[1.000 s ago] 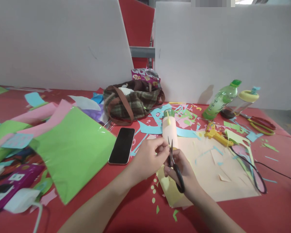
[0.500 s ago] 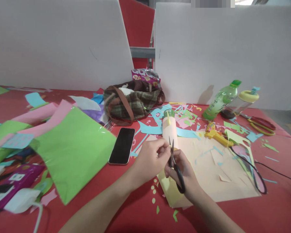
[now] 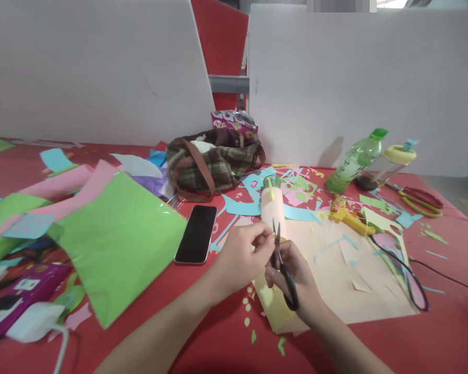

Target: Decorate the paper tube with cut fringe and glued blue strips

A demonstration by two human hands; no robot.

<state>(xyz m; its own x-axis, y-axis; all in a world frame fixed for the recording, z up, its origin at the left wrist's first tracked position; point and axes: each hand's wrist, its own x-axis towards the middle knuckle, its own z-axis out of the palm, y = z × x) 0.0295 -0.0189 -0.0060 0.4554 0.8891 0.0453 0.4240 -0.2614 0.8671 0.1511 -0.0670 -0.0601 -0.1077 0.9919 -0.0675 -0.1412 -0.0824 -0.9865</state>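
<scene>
My right hand [image 3: 300, 280] grips a pair of black-handled scissors [image 3: 283, 265], blades pointing up and slightly apart. My left hand [image 3: 239, 257] is closed in a pinch right beside the blades, holding a tiny yellow paper scrap too small to make out well. Both hands hover over a pale yellow sheet [image 3: 273, 306] and a larger cream sheet [image 3: 347, 275] on the red table [image 3: 432, 332]. Just behind the hands stands a cream paper-wrapped tube with a green top [image 3: 272, 205]. Small yellow and green cuttings [image 3: 247, 311] lie below my hands.
A black phone [image 3: 196, 234] lies left of my hands beside a large green sheet [image 3: 120, 239]. A plaid bag [image 3: 212, 163] sits at the back. A yellow glue gun [image 3: 349, 215] with black cord, a green bottle [image 3: 354, 158], a yellow-lidded bottle [image 3: 390, 163] and red-yellow scissors [image 3: 421, 200] lie right.
The scissors and both hands have shifted very slightly to the right and down; otherwise nothing has moved.
</scene>
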